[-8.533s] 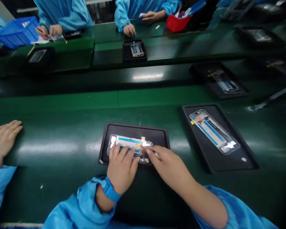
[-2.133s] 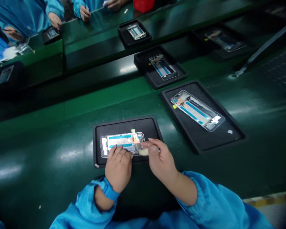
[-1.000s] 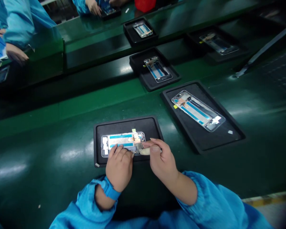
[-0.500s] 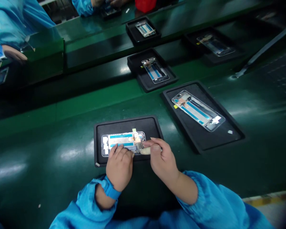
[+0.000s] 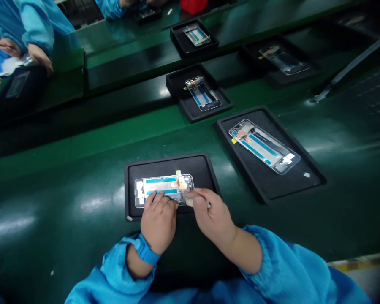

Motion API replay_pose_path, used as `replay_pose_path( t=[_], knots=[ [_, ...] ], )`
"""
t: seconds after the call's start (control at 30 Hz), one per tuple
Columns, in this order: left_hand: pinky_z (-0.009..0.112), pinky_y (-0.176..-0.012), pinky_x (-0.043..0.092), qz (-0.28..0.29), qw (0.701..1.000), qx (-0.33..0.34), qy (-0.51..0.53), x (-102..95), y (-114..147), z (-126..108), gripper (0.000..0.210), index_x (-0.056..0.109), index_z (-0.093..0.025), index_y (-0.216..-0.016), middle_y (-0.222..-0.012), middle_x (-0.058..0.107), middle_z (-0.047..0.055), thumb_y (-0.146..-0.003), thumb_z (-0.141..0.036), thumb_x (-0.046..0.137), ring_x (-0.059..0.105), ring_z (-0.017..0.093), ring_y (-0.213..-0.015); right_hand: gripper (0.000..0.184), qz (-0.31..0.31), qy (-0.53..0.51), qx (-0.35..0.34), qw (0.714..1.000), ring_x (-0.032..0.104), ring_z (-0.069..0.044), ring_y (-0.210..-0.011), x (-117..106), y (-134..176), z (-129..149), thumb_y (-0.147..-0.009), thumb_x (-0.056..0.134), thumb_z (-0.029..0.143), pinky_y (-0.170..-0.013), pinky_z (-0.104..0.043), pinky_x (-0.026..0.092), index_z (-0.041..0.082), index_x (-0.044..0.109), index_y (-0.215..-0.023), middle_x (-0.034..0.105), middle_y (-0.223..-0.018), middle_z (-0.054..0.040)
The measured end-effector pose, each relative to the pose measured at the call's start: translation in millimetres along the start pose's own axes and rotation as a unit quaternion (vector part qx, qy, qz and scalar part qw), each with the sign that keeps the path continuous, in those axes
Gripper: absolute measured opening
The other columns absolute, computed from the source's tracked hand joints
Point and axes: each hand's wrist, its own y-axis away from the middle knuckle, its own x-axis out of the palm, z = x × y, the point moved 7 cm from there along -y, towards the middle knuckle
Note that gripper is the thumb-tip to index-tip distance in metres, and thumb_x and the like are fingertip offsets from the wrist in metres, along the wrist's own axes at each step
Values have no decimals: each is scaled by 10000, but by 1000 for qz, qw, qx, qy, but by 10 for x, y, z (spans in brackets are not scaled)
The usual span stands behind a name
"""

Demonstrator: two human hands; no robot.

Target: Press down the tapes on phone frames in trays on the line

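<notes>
An opened phone [image 5: 161,186], with blue strips and a pale yellow tab, lies in a black tray [image 5: 167,165] before me. My left hand [image 5: 160,219], a blue band at its wrist, holds the phone's near edge with bent fingers close together on it. Between the thumb and fingers of my right hand [image 5: 213,216] is a pale stick-like tool [image 5: 189,202]. Its cream-coloured end touches or hovers just over the phone's right end, I cannot tell which. The fingers partly cover that end of the phone.
To the right, another opened phone [image 5: 264,146] lies in a black tray [image 5: 272,185] with a small white piece [image 5: 306,175]. Several more trays with phones stand farther back on the green surface. A co-worker's hands [image 5: 39,57] are at far left. A metal bar [image 5: 351,67] slants at right.
My right hand has shifted slightly left and down, with the tool, over the phone's right end. My left hand stays put. At far left, the co-worker's hands and tray have moved.
</notes>
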Motion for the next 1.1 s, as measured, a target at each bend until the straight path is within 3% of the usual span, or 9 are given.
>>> replay_pose_path(
  t=[0.13, 0.23, 0.3, 0.37, 0.43, 0.5, 0.6, 0.9, 1.1],
  knots=[
    [407, -904, 383, -6, 1000, 19, -1, -13, 10, 3, 216, 597, -149, -810, -798, 634, 52, -815, -133, 382, 559, 214, -919, 329, 91, 100, -108, 985, 584, -168, -550, 194, -79, 261, -877, 306, 284, -525, -272, 442, 186, 566, -701, 619, -590, -41],
    [417, -883, 399, -13, 999, 30, -11, -20, 9, -1, 221, 592, -147, -825, -802, 635, 62, -810, -131, 372, 562, 220, -911, 359, 87, 108, -129, 982, 572, -168, -529, 257, -111, 301, -875, 300, 289, -524, -274, 423, 186, 559, -648, 603, -555, -44],
    [413, -873, 408, -9, 999, 28, -13, -12, 3, -4, 207, 589, -154, -809, -783, 633, 53, -816, -134, 383, 566, 215, -894, 350, 68, 65, -56, 994, 584, -172, -553, 226, -152, 172, -869, 308, 315, -531, -270, 428, 189, 543, -643, 611, -572, -48],
    [408, -873, 411, -11, 1000, 22, -11, -12, 0, 1, 182, 585, -164, -788, -772, 630, 40, -821, -143, 408, 566, 209, -889, 330, 47, -13, 94, 994, 585, -164, -546, 175, -167, -84, -861, 323, 366, -508, -260, 433, 192, 526, -668, 614, -587, -38],
    [409, -878, 412, -17, 1000, 16, -6, -23, 5, 23, 158, 580, -171, -777, -752, 625, 29, -822, -155, 429, 564, 208, -886, 327, 14, -113, 249, 962, 571, -142, -499, 144, -113, -339, -854, 327, 431, -474, -249, 438, 190, 517, -740, 616, -610, -20],
    [404, -874, 423, -18, 1000, 8, 3, -32, 16, 70, 158, 571, -176, -765, -724, 619, 22, -826, -162, 427, 566, 201, -857, 358, -27, -198, 332, 922, 552, -121, -453, 131, -54, -475, -844, 314, 491, -456, -247, 449, 186, 501, -854, 623, -661, -10],
    [393, -843, 451, -30, 999, -14, 12, -67, 43, 164, 187, 562, -175, -759, -723, 620, 29, -842, -177, 394, 567, 191, -819, 415, -69, -259, 357, 895, 543, -105, -435, 123, -27, -523, -823, 316, 541, -449, -250, 460, 182, 459, -971, 634, -753, -21],
    [452, -930, 381, -12, 998, -39, -51, -104, 50, 200, 224, 569, -171, -992, -908, 613, 61, -845, -233, 411, 495, 223, -990, 464, -19, -282, 344, 896, 566, -120, -484, 214, -46, -525, -804, 359, 548, -476, -267, 482, 156, 495, -1012, 645, -788, -52],
    [513, -925, 352, 73, 991, -57, -99, 59, -239, 233, 319, 531, -174, -1111, -1068, 566, 112, -833, -293, 431, 453, 270, -1066, 447, -5, -291, 349, 891, 585, -137, -516, 209, -46, -515, -797, 383, 530, -465, -264, 479, 163, 515, -1015, 656, -779, -53]
  ],
)
